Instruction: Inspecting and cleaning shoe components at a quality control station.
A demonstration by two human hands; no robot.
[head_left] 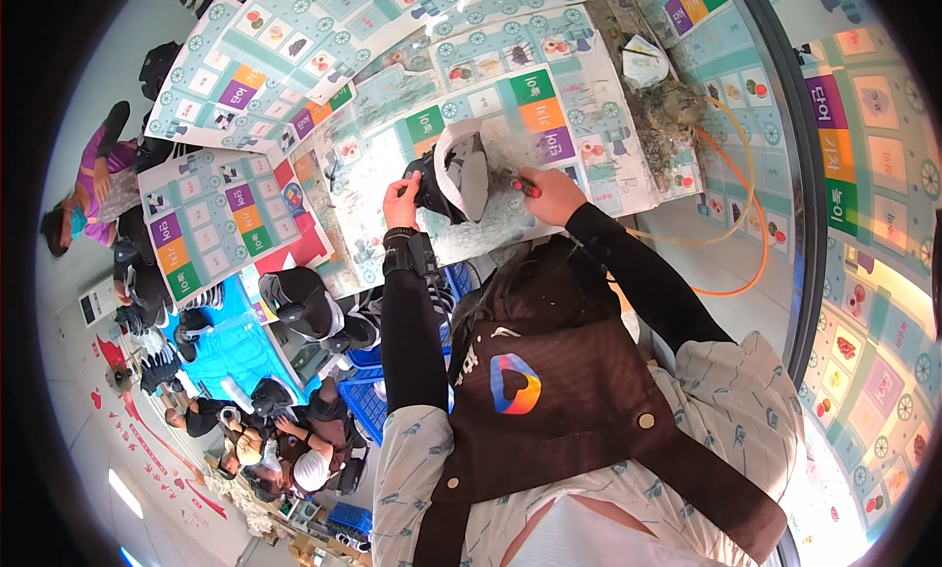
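A black shoe with a white sole [457,180] stands tilted on its side on the worktable, its sole partly toward me. At its left edge my left hand [401,204] grips it between thumb and fingers. To the right of the shoe, a small gap away, my right hand [556,196] is closed around a red-handled tool [528,187]. The tool points toward the shoe; its working end is too small and dark to make out. Printed sheets [432,243] in teal, orange, green and purple cover the tabletop beneath, smeared with grey residue around the shoe.
A pale cup-shaped thing [645,62] sits at the far right of the table. An orange hose [763,243] loops down beside it, near a dark curved frame [793,175]. Black shoes [302,302] and a blue crate [369,402] are at my left. Other people [98,189] work further left.
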